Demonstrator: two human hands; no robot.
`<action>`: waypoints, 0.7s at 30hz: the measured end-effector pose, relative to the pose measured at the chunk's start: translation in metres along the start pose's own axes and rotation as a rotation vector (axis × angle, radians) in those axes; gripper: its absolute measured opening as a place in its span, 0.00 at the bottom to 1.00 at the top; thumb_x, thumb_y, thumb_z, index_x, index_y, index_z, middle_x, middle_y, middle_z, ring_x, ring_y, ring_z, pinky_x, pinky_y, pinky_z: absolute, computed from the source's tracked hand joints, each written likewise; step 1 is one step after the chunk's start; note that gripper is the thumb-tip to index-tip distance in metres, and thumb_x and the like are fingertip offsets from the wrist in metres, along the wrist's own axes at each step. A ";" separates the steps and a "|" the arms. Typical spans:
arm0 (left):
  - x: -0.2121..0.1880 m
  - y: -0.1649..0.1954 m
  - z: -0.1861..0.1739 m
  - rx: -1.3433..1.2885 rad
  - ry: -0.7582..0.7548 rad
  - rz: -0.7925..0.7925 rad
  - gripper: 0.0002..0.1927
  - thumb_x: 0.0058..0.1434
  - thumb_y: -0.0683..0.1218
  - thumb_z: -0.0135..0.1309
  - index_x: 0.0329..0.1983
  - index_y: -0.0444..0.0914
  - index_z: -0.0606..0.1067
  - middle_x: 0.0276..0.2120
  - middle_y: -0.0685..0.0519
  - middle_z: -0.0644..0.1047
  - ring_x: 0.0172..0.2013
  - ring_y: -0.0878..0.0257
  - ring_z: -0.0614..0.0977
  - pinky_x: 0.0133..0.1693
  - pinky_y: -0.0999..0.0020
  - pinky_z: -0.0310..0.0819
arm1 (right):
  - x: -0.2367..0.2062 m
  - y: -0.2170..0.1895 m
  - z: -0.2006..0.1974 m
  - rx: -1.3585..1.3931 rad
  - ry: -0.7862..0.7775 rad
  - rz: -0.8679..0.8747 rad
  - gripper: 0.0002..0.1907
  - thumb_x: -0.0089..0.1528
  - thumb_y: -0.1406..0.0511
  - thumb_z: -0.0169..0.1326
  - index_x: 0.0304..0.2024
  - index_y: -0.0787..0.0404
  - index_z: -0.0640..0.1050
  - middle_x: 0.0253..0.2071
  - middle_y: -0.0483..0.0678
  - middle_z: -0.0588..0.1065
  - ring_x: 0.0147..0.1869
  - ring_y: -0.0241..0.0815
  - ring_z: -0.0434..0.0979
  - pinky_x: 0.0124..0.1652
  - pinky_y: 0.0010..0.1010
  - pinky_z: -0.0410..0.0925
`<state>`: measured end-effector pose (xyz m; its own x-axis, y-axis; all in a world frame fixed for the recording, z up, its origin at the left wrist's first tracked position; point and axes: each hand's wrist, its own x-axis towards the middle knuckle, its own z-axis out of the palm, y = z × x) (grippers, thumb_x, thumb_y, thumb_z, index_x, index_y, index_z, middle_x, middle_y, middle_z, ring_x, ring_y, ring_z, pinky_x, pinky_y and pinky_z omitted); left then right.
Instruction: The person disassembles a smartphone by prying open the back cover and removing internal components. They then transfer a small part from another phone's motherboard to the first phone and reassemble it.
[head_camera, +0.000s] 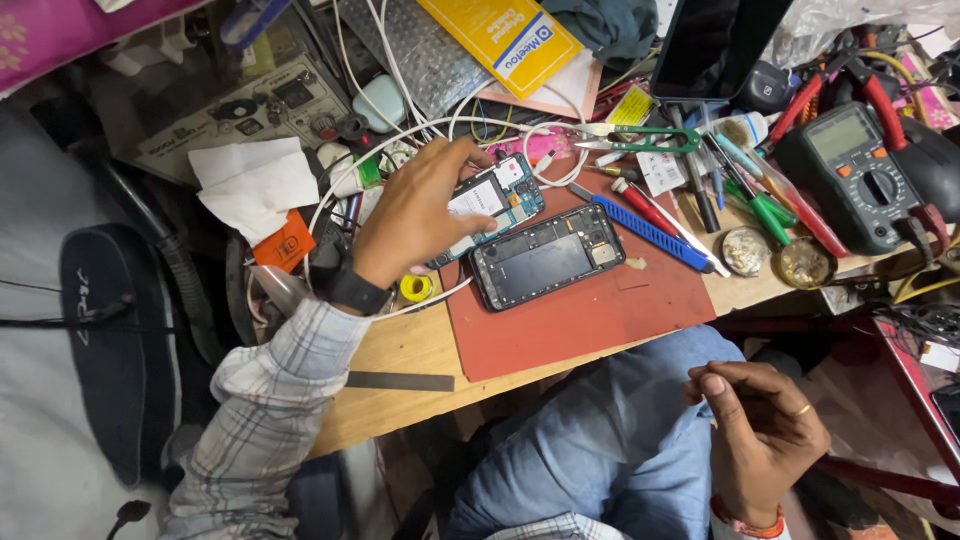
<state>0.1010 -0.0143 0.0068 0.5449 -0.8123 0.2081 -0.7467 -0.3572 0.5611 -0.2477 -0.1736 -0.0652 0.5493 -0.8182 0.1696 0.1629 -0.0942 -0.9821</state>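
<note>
My left hand (420, 210) rests on an opened phone body (500, 200) with its circuit board showing, fingers curled over its left end at the back of a red work mat (590, 310). A second phone frame (547, 256), dark and empty inside, lies on the mat just right of that hand. My right hand (760, 430) hangs below the table edge over my blue-trousered knee, fingers loosely curled with nothing visible in them. A black band sits on the left wrist.
A blue opening tool (650, 232), green-handled scissors (640, 143), screwdrivers and tweezers lie right of the phones. A multimeter (850, 175) stands at far right. White cables (420, 130), a bench power unit (240, 110), white tissue (255, 185) and a solder roll (415, 288) crowd the left.
</note>
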 end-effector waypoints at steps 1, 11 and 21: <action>0.001 -0.002 -0.001 -0.023 -0.016 -0.036 0.30 0.45 0.45 0.73 0.52 0.39 0.74 0.40 0.47 0.76 0.44 0.52 0.79 0.44 0.57 0.73 | 0.000 0.001 0.000 0.014 -0.006 -0.006 0.02 0.69 0.78 0.57 0.43 0.76 0.77 0.37 0.58 0.79 0.36 0.40 0.80 0.39 0.27 0.74; 0.013 -0.001 -0.012 -0.620 0.047 -0.151 0.15 0.63 0.40 0.63 0.49 0.34 0.71 0.40 0.53 0.77 0.36 0.71 0.79 0.35 0.75 0.78 | 0.009 -0.010 0.018 0.230 -0.047 0.067 0.07 0.66 0.78 0.56 0.47 0.75 0.76 0.38 0.59 0.79 0.41 0.45 0.82 0.41 0.33 0.76; -0.040 0.082 0.010 -0.929 0.254 -0.064 0.12 0.69 0.36 0.58 0.47 0.34 0.66 0.40 0.55 0.75 0.40 0.73 0.77 0.39 0.78 0.75 | 0.048 -0.069 0.101 0.327 -0.362 0.055 0.19 0.65 0.76 0.55 0.59 0.74 0.74 0.53 0.55 0.76 0.55 0.43 0.80 0.55 0.35 0.75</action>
<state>0.0142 -0.0157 0.0362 0.7215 -0.6414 0.2609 -0.1725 0.1984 0.9648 -0.1497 -0.1493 0.0194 0.8048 -0.5615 0.1926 0.3422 0.1739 -0.9234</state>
